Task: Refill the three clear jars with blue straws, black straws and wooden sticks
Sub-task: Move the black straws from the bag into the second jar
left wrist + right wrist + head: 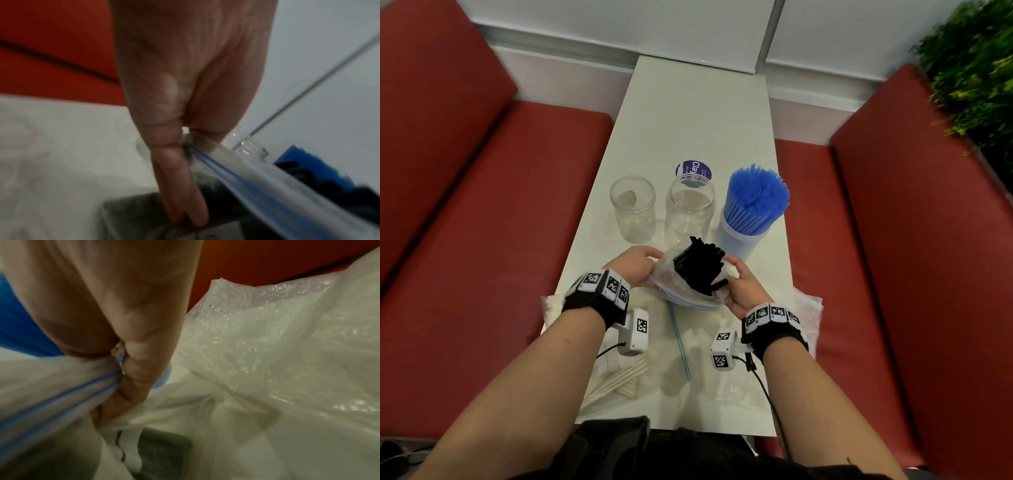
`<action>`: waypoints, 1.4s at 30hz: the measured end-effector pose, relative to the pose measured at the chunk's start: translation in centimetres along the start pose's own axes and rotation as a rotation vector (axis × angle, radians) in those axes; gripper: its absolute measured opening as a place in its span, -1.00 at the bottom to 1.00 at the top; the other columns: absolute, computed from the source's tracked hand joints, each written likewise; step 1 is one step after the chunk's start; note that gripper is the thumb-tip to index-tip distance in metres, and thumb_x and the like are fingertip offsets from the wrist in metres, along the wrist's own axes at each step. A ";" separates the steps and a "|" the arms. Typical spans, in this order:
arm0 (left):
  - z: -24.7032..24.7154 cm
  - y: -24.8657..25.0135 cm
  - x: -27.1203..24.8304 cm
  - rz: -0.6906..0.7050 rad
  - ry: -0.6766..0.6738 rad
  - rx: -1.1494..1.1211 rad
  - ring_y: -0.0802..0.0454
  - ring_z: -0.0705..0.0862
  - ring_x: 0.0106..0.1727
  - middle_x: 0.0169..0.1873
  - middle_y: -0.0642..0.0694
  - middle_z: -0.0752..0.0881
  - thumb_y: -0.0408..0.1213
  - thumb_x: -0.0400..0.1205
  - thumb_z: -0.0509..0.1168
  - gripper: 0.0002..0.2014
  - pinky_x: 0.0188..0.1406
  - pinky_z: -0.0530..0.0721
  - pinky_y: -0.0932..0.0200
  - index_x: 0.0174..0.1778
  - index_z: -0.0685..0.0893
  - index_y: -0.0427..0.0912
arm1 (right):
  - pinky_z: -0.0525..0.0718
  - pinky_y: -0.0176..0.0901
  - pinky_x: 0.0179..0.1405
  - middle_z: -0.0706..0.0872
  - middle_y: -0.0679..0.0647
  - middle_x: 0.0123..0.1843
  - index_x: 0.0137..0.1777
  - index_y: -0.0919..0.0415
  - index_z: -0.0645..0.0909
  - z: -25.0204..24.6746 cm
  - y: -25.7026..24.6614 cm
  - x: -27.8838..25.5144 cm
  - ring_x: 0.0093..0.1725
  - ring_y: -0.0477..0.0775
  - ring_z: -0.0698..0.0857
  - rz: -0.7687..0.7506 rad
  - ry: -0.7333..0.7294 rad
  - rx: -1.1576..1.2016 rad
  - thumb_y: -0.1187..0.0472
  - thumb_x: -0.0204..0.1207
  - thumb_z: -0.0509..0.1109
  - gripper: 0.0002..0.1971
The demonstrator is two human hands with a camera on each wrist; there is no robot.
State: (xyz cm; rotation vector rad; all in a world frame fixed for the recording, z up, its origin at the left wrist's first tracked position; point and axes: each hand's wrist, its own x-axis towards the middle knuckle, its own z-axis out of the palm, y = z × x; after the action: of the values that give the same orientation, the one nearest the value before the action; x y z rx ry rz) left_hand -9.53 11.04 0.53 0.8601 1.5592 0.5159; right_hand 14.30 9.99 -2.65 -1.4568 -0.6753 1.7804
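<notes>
Three clear jars stand in a row on the white table (pixel 698 113): the left jar (pixel 633 209) and the middle jar (pixel 690 209) look empty, the right jar (pixel 746 233) is packed with blue straws (pixel 755 198). In front of them I hold a clear zip bag (pixel 681 284) with black straws (pixel 700 267) poking out of it. My left hand (pixel 637 265) pinches the bag's left edge (pixel 236 175). My right hand (pixel 739 287) grips its right edge (pixel 61 400). Wooden sticks (pixel 616 383) lie near the table's front left.
More crumpled clear plastic bags (pixel 808 308) lie on the near part of the table, one with a blue zip strip (pixel 681 346). A round purple sticker (pixel 693 170) sits behind the middle jar. Red bench seats (pixel 517 222) flank the table. A green plant (pixel 976 68) is at far right.
</notes>
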 end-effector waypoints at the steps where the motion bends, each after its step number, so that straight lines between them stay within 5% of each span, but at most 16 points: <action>1: 0.0 -0.1 -0.1 0.056 -0.039 0.068 -0.22 0.76 0.01 0.17 -0.33 0.70 -0.67 0.61 0.05 -0.47 0.16 0.79 -0.22 0.48 0.56 -0.29 | 0.56 -0.11 -0.44 0.67 0.28 -0.18 0.30 0.02 0.60 0.1 0.3 0.1 -0.29 0.21 0.58 -0.017 0.028 0.003 0.70 0.59 0.03 -0.38; 3: 0.0 -0.3 -0.2 0.158 -0.096 0.132 -0.25 0.73 0.23 0.43 -0.16 0.52 -0.66 0.58 0.09 -0.33 0.21 0.76 -0.26 0.62 0.43 -0.11 | 0.50 -0.08 -0.38 0.62 0.28 -0.17 0.18 -0.01 0.62 0.5 0.9 0.2 -0.29 0.21 0.57 -0.071 0.058 -0.027 0.73 0.53 0.03 -0.37; 6: -0.5 -1.0 0.0 0.271 -0.061 0.335 -0.20 0.60 0.45 0.52 -0.07 0.46 -0.67 0.54 0.15 -0.24 0.25 0.75 -0.12 0.65 0.42 0.02 | 0.63 -0.17 -0.47 0.69 0.20 -0.33 0.07 0.07 0.61 1.0 1.5 0.1 -0.37 0.13 0.66 -0.167 0.114 -0.128 0.74 0.48 0.01 -0.42; 9: -0.8 -2.2 0.6 0.169 0.036 0.314 -0.31 0.77 0.11 0.37 -0.15 0.52 -0.70 0.61 0.14 -0.41 -0.14 0.86 -0.03 0.50 0.60 -0.12 | 0.63 -0.15 -0.27 0.66 0.09 -0.40 0.01 0.25 0.61 1.5 1.6 -0.4 -0.32 0.10 0.62 -0.216 0.228 -0.203 0.54 0.64 0.08 -0.70; 11: -0.9 -2.6 0.7 0.108 0.130 0.251 -0.37 0.81 -0.11 0.19 -0.22 0.61 -0.67 0.65 0.19 -0.56 -0.19 0.86 -0.11 0.36 0.70 -0.22 | 0.55 -0.05 -0.14 0.62 0.16 -0.31 -0.12 0.29 0.60 1.6 1.9 -0.5 -0.21 0.14 0.57 -0.224 0.253 -0.210 0.53 0.65 0.10 -0.72; 13: -1.1 -3.0 1.2 0.065 0.179 0.113 -0.39 0.80 -0.13 0.01 -0.32 0.67 -0.61 0.66 0.27 -0.72 -0.12 0.84 -0.24 0.24 0.72 -0.33 | 0.51 0.03 -0.04 0.61 0.24 -0.18 -0.06 0.41 0.62 2.0 2.1 -0.9 -0.11 0.19 0.54 -0.199 0.208 -0.158 0.59 0.64 0.11 -0.75; 16: -1.2 -3.1 1.8 -0.007 0.020 -0.237 -0.24 0.76 -0.12 0.01 -0.32 0.70 -0.43 0.74 0.28 -0.82 -0.10 0.85 -0.23 0.20 0.69 -0.42 | 0.63 0.25 0.16 0.69 0.40 0.01 0.24 0.61 0.61 2.5 1.8 -1.0 0.03 0.29 0.65 -0.153 0.178 -0.064 0.58 0.64 0.17 -0.73; 19: -1.1 -2.4 2.0 -0.139 -0.107 -0.612 -0.16 0.76 -0.12 -0.03 -0.28 0.74 -0.40 0.80 0.19 -0.83 -0.30 0.86 -0.04 0.11 0.67 -0.38 | 0.63 0.28 0.38 0.74 0.44 0.15 0.32 0.51 0.65 2.6 1.2 -0.7 0.15 0.34 0.72 -0.078 0.174 0.064 0.57 0.65 0.13 -0.65; 22: -1.6 -2.1 2.6 -0.238 -0.123 -0.800 -0.09 0.80 -0.19 -0.08 -0.25 0.76 -0.42 0.79 0.18 -0.83 -0.34 0.85 0.03 0.03 0.67 -0.36 | 0.67 0.20 0.31 0.77 0.32 0.04 0.17 0.36 0.71 2.8 0.9 -0.8 0.12 0.32 0.73 -0.035 0.183 0.130 0.60 0.63 0.07 -0.61; 26: -1.7 -2.6 2.8 -0.296 -0.096 -0.866 -0.11 0.81 -0.27 -0.17 -0.26 0.80 -0.46 0.80 0.14 -0.83 -0.30 0.82 0.02 0.14 0.65 -0.27 | 0.53 0.33 0.53 0.70 0.40 0.26 0.45 0.40 0.60 3.0 1.1 0.0 0.26 0.36 0.67 0.035 0.249 0.237 0.60 0.69 0.01 -0.53; 29: -1.3 -3.8 2.9 -0.112 0.065 -0.645 -0.11 0.63 -0.23 0.00 -0.31 0.67 -0.70 0.70 -0.02 -0.54 -0.29 0.59 0.02 0.20 0.55 -0.05 | 0.50 0.36 0.55 0.67 0.40 0.26 0.53 0.41 0.53 2.9 1.2 0.3 0.24 0.37 0.67 0.086 0.275 0.253 0.60 0.69 -0.03 -0.49; 32: -1.4 -3.6 2.1 0.187 0.061 -0.076 -0.08 0.57 -0.01 0.22 -0.22 0.61 -0.72 0.53 -0.01 -0.45 -0.17 0.47 0.12 0.04 0.67 -0.01 | 0.61 0.27 0.46 0.74 0.36 0.19 0.51 0.35 0.57 2.9 1.2 0.1 0.15 0.33 0.73 0.049 0.243 0.223 0.63 0.66 -0.04 -0.45; 36: -1.2 -0.8 0.7 0.291 -0.117 0.014 -0.03 0.43 0.50 0.57 0.05 0.37 -0.51 0.59 0.13 -0.36 0.35 0.50 0.01 0.51 0.48 0.21 | 0.67 0.21 0.37 0.76 0.33 0.21 0.42 0.21 0.65 3.1 0.8 -0.3 0.14 0.27 0.75 0.002 0.201 0.178 0.60 0.68 -0.05 -0.44; 39: -0.9 0.8 -0.5 0.267 -0.369 0.020 0.08 0.32 0.54 0.56 0.09 0.29 -0.22 0.37 0.34 -0.12 0.51 0.28 -0.02 0.60 0.26 0.50 | 0.69 0.24 0.35 0.74 0.36 0.28 0.33 0.09 0.67 3.3 0.2 -0.6 0.25 0.34 0.73 -0.035 0.160 0.147 0.56 0.71 -0.05 -0.45; 42: -0.9 1.0 -0.5 0.252 -0.468 0.462 -0.05 -0.02 0.77 0.75 -0.05 -0.10 -0.03 0.27 0.64 0.24 0.74 0.05 -0.19 0.71 -0.08 0.43 | 0.73 0.16 0.18 0.77 0.32 0.19 0.44 0.10 0.64 3.2 0.1 -0.8 0.13 0.28 0.75 -0.065 0.103 0.108 0.56 0.71 -0.04 -0.43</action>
State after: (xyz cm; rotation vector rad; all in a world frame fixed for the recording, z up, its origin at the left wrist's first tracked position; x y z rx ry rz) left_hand -10.15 11.37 1.74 1.4301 1.1526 0.1059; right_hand 11.26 9.49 -1.52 -1.4265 -0.5589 1.6549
